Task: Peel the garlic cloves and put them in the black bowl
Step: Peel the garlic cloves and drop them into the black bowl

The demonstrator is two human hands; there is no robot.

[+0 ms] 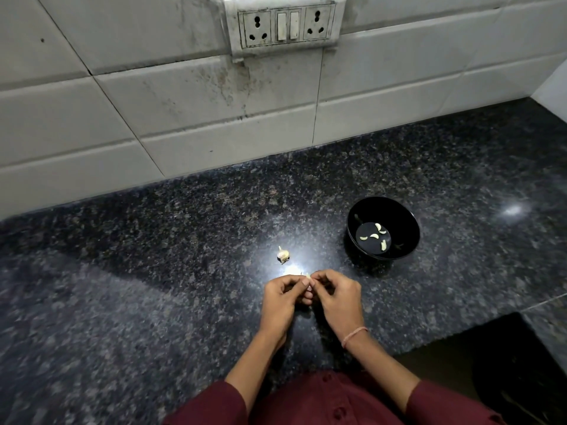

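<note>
Left hand (282, 299) and right hand (337, 297) are together over the near middle of the countertop (153, 271), fingers curled, fingertips meeting. Both pinch one small garlic clove (307, 275) between thumbs and forefingers. Only a pale sliver of it shows, so I can't tell how much skin is on it. Hands sit just above the counter; can't tell if they touch it.

Black bowl (399, 220) stands upright on the counter, beyond and to the right of the hands, well apart from them. Five peeled cloves (374, 235) lie loose on its flat bottom, some touching each other.

Garlic bulb (283, 255), partly broken down with the stem tip up, sits on the counter just beyond the left hand, apart from it and to the left of the bowl. A bright light reflection sits on the stone between bulb and hands.

Right wrist carries a thin thread band (354, 335). Maroon sleeves (214, 406) are at the bottom edge. Tiled wall (184, 102) runs behind the counter, with a stained socket panel (285, 24) at the top.
</note>
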